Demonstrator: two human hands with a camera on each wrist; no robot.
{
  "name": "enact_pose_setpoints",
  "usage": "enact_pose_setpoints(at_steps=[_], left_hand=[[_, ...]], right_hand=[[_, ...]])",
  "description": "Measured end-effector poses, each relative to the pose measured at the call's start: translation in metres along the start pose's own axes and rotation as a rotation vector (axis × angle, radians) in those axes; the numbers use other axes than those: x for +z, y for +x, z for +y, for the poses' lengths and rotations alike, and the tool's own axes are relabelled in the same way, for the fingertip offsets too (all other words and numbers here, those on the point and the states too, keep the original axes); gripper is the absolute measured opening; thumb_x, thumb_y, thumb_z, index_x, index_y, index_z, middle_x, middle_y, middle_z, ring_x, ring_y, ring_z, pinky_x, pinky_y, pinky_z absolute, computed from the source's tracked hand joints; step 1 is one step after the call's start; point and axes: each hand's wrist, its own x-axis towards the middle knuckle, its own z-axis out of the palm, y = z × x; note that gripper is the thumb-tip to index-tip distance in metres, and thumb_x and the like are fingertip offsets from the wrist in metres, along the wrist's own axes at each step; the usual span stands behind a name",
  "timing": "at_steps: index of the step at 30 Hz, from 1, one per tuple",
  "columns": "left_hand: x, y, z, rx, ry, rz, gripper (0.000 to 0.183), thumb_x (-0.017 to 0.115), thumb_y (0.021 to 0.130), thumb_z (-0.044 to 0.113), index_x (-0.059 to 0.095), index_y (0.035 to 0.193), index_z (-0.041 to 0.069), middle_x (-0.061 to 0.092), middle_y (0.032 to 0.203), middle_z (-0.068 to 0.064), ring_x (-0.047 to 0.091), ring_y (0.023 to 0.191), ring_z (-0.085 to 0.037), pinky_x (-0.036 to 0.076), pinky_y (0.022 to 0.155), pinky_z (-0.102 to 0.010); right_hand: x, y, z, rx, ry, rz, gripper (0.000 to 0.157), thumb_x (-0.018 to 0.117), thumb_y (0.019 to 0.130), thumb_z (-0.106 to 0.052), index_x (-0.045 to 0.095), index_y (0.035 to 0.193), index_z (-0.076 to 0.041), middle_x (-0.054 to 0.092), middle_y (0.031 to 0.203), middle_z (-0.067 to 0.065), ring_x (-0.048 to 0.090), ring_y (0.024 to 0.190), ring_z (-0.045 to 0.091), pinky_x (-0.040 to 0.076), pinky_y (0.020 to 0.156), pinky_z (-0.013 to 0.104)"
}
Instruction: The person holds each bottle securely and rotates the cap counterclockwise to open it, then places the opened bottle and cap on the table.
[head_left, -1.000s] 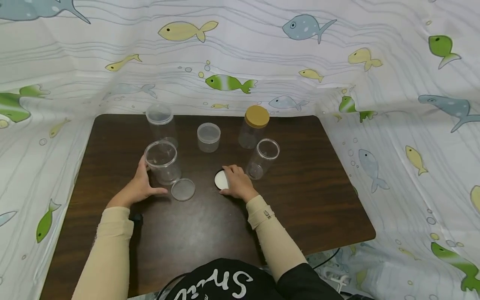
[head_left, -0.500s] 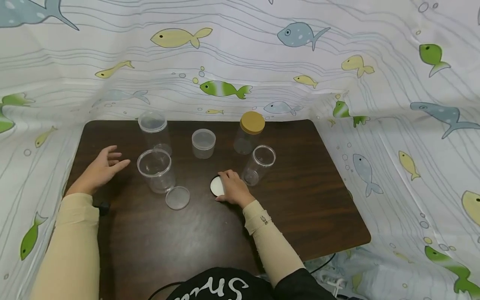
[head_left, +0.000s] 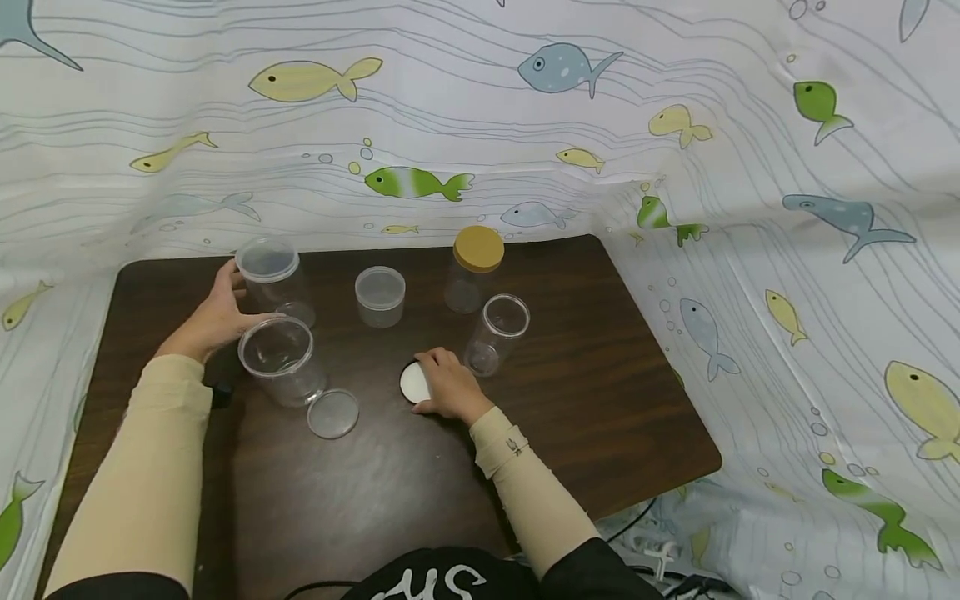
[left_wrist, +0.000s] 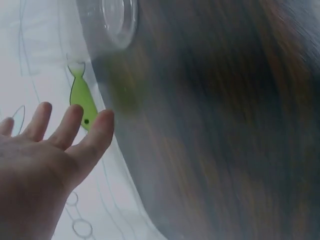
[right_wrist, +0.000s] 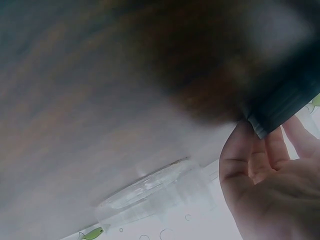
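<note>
"One wide open jar is showing its base on the surface?"

"Yes; pale-lidded jar, yellow-lidded jar, slim open jar and small tub are standing there."

"Left hand is holding fingers spread beside the pale-lidded jar, right hand pinching a black-rimmed disc mid-surface."

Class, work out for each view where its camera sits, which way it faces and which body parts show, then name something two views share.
Head: on the head, facing forward and down at table and clear jars; left hand, right hand and sleeves show.
Left wrist: on that wrist, facing table and fish-print cloth; the left hand shows.
Right wrist: on that wrist, facing the dark-edged disc; the right hand grips it.
Head and right wrist share the disc.
</note>
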Motion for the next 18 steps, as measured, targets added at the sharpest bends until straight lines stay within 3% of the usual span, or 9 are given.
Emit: enact_pose_setpoints(at_steps=[3, 9, 14, 18], left_hand=[[0.006, 0.005, 0.003, 0.028, -0.033, 0.039, 0.124, 0.084, 0.086, 0.025, -0.015, 0.161, 0.022, 0.002, 0.164, -0.025, 0.011, 0.147, -0.054, 0.02, 0.106, -0.077], [0.011, 0.006, 0.004, 0.042, 0.026, 0.146, 0.104, 0.084, 0.085, 0.036, 0.017, 0.163, 0.018, 0.034, 0.152, -0.028, 0.026, 0.143, -0.051, 0.019, 0.108, -0.075], [0.011, 0.003, 0.004, 0.031, 0.06, 0.167, 0.101, 0.083, 0.085, 0.039, 0.021, 0.16, 0.014, 0.042, 0.146, -0.03, 0.035, 0.136, -0.052, 0.026, 0.105, -0.074], [0.007, -0.003, 0.004, 0.029, 0.091, 0.244, 0.096, 0.08, 0.087, 0.044, 0.025, 0.156, 0.007, 0.046, 0.141, -0.029, 0.043, 0.13, -0.048, 0.033, 0.102, -0.07]], right_hand=[[0.0, 0.0, 0.0, -0.005, 0.009, 0.005, 0.095, 0.089, 0.076, -0.048, 0.043, 0.152, -0.015, 0.049, 0.141, 0.007, 0.047, 0.131, 0.026, 0.049, 0.098, 0.043], [0.0, 0.0, 0.0, -0.012, 0.021, 0.002, 0.096, 0.089, 0.075, -0.049, 0.043, 0.152, -0.015, 0.049, 0.142, 0.007, 0.047, 0.132, 0.025, 0.049, 0.099, 0.042], [0.0, 0.001, 0.001, -0.01, 0.026, 0.002, 0.095, 0.089, 0.075, -0.049, 0.043, 0.152, -0.015, 0.048, 0.142, 0.006, 0.045, 0.133, 0.025, 0.048, 0.1, 0.041], [0.0, 0.001, 0.002, -0.007, 0.058, -0.006, 0.096, 0.089, 0.076, -0.047, 0.042, 0.153, -0.015, 0.046, 0.143, 0.006, 0.042, 0.135, 0.025, 0.047, 0.101, 0.04]])
